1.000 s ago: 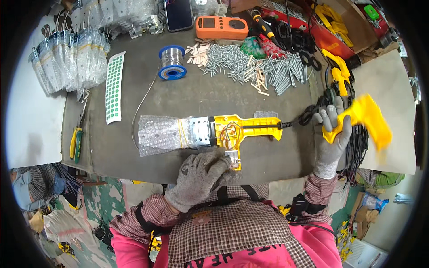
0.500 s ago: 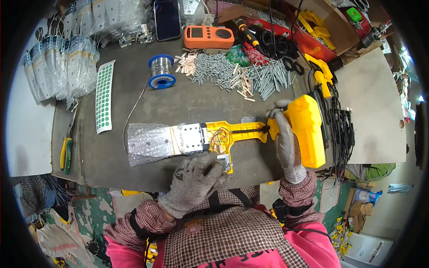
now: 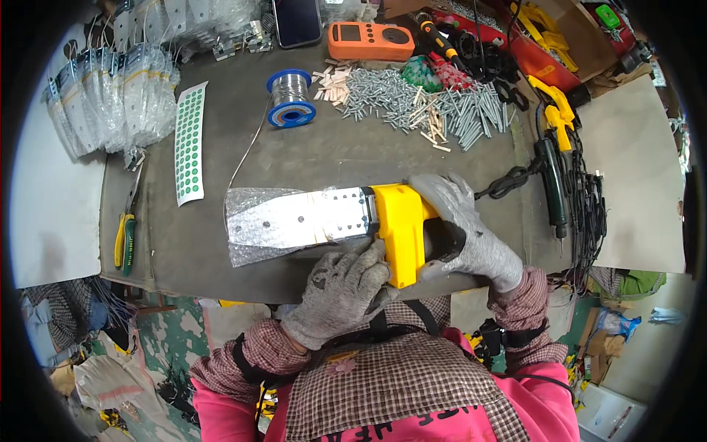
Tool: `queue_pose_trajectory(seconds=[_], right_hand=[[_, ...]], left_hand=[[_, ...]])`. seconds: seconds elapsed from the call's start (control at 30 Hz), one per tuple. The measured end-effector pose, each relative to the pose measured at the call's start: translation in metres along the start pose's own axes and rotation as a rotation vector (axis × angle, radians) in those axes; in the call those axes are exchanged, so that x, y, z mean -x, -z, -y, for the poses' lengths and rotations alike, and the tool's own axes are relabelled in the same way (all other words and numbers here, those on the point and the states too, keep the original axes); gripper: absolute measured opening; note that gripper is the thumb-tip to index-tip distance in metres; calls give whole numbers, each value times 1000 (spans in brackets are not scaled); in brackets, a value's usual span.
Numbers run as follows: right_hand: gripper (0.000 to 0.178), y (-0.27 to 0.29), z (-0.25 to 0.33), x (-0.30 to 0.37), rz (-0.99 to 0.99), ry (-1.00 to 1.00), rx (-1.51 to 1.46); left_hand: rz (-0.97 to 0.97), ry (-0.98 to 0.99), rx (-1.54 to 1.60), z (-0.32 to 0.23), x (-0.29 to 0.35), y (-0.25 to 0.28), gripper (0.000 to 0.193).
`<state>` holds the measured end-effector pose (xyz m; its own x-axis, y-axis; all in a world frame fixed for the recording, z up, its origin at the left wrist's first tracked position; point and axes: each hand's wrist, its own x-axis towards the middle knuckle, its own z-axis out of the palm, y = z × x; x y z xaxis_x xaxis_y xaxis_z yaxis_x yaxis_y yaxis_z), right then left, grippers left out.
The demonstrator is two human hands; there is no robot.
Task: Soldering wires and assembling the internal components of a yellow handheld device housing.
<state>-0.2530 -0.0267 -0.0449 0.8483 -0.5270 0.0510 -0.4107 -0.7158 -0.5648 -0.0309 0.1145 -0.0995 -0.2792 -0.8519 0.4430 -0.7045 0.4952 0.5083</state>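
Observation:
A yellow plastic tool housing (image 3: 401, 239) lies on the bench near its front edge, joined to a flat silvery metal blade or bar (image 3: 313, 218) in bubble wrap (image 3: 243, 247). My right hand (image 3: 475, 239), in a grey glove, wraps round the housing's right side, fingers along the far end and thumb by the near end. With bent fingers, my gloved left hand (image 3: 339, 295) grips the housing's near left corner, close to the dark collar (image 3: 370, 211) where the bar enters. A black cable (image 3: 508, 182) runs right from behind my right hand. The inside wiring is hidden.
Beyond lie a solder wire spool (image 3: 291, 98), a pile of screws (image 3: 383, 94), an orange meter (image 3: 370, 41) and a phone (image 3: 297, 22). Left are a green-dot sticker sheet (image 3: 190, 144) and pliers (image 3: 125, 243); right, a dark electric screwdriver (image 3: 552, 184).
My right hand has brought the yellow cover left and laid it over the open half with the wires. My left hand has stayed by the near corner. The whole view has shifted slightly.

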Motion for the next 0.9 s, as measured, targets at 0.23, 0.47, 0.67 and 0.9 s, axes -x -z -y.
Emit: queue_pose_trajectory(seconds=[0.23,0.47,0.67,0.9], right_hand=[[116,-5,-4,-4,-35,-59,70],[77,15,-39,-33,86,98,265],[28,-3,-38,-37,-114,-168,275],[29,24,-55,-60,-58,-179,171]], left_hand=[[69,9,7,-3,-7,33,42],[181,-26,-252,7,-15,24,73],[128,-113,-39,-21,-115,78,72],[262,211,17,58,-141,28,45]])
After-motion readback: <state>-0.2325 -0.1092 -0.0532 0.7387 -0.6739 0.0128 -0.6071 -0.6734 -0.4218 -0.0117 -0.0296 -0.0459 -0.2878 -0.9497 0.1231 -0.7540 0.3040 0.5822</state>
